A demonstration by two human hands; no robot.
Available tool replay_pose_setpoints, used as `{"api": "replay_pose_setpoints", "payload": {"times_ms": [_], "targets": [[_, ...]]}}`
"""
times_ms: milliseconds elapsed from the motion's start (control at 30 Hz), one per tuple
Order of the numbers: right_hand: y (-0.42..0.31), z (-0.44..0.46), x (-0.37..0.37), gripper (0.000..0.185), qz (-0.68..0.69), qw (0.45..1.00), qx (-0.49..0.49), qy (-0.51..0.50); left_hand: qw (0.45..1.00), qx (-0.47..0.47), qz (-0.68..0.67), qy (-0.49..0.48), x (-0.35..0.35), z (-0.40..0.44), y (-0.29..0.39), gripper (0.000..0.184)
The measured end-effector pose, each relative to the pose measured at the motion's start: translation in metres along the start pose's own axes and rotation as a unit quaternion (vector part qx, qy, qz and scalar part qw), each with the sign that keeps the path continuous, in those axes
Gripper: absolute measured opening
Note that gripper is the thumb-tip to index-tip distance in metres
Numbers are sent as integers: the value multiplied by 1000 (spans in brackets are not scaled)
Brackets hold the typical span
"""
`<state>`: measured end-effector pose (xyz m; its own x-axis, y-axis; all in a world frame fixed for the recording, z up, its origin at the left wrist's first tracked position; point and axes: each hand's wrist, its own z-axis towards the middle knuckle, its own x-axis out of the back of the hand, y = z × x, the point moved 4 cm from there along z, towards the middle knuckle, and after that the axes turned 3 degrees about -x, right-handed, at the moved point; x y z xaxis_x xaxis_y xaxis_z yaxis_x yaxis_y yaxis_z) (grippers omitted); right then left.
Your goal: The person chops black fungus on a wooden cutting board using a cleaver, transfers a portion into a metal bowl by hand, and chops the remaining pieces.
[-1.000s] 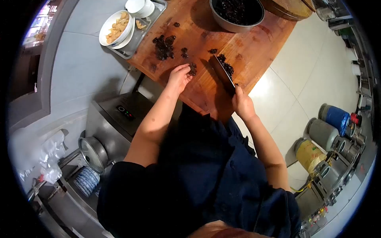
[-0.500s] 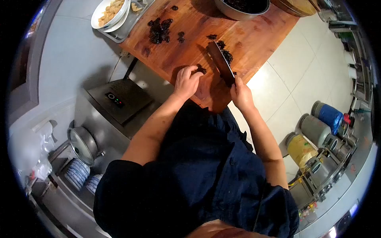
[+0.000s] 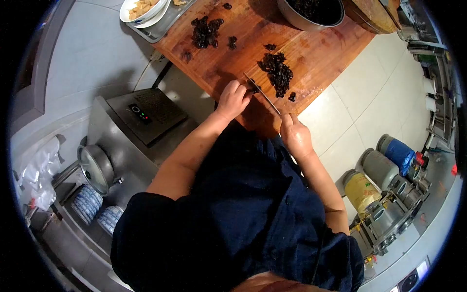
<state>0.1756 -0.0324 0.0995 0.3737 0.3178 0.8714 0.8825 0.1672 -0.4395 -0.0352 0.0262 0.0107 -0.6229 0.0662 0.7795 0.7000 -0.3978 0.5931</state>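
Note:
My right hand [image 3: 296,134] is closed round the handle of a cleaver [image 3: 263,94], whose blade stands on edge on the wooden board [image 3: 321,53]. Against the blade's left side, my left hand [image 3: 234,100] pinches a dark, wet piece [image 3: 253,86] that looks like black fungus. Just beyond the blade lies a pile of dark pieces [image 3: 278,74], with a small bit [image 3: 292,97] beside it. Another dark heap [image 3: 205,33] rests at the board's upper left. Between the heaps are smaller clumps [image 3: 232,43].
A metal bowl [image 3: 311,23] of dark pieces stands at the board's far edge, near a round wooden block [image 3: 372,14]. At upper left, a metal tray [image 3: 168,22] carries a white bowl [image 3: 141,19] of tan pieces. Gas cylinders [image 3: 379,168] stand at right.
The cleaver has moved from the pile towards my left hand and turned edge-down. My left hand has brought a dark piece to the blade. The view has shifted slightly.

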Motion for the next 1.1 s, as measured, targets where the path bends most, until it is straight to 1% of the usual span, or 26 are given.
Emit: {"api": "replay_pose_setpoints", "payload": {"times_ms": [67, 167, 200, 267, 367, 467, 567, 667, 700, 800, 833, 900, 933, 967, 1000, 1033, 1100], "targets": [[-5, 5, -1, 30, -19, 999, -29, -29, 1000, -14, 0, -11, 0, 7, 3, 19], [4, 13, -21, 24, -40, 996, -55, -54, 995, -76, 57, -12, -3, 9, 3, 15], [13, 15, -36, 22, -41, 996, -57, -51, 996, -80, 40, -8, -3, 9, 2, 16], [23, 19, -43, 19, -30, 996, -64, -45, 996, -87, 10, 2, -4, 9, 1, 17], [24, 19, -40, 16, 10, 997, -67, -29, 995, -83, -31, 41, 0, 7, 3, 17], [21, 10, -24, 15, 48, 998, -41, 6, 996, -48, -63, 40, 2, 2, 2, 20], [9, 4, -19, 14, 18, 998, -45, -49, 999, -27, -19, -6, 2, -6, -2, 22], [7, 8, -37, 13, -34, 992, -75, -95, 997, -69, 18, -23, 2, -4, 3, 23], [9, 12, -41, 12, -22, 994, -76, -76, 996, -74, 25, -35, 2, -3, 3, 23], [10, 16, -39, 12, 67, 995, -60, -38, 997, -70, -36, 22, 11, 0, 3, 23], [9, 14, -39, 12, 71, 996, -56, -26, 998, -33, -55, 17, 13, -1, -4, 21], [8, 11, -38, 12, 78, 996, -45, -6, 997, 40, -40, 60, 25, 5, -24, 22], [6, 11, -40, 11, 83, 995, -44, -41, 993, 79, -34, 78, 33, 5, -33, 23], [4, 10, -41, 10, 88, 992, -44, -75, 994, 70, -25, 76, 40, 11, -42, 23], [1, 10, -42, 10, 93, 989, -43, -109, 994, 88, -21, 60, 44, 19, -48, 25], [1, 12, -46, 13, 84, 995, -11, -51, 994, 83, -5, 65, 49, 30, -49, 27], [9, 14, -51, 14, 78, 996, -35, -24, 996, 61, 20, 63, 57, 57, -56, 32]]}}
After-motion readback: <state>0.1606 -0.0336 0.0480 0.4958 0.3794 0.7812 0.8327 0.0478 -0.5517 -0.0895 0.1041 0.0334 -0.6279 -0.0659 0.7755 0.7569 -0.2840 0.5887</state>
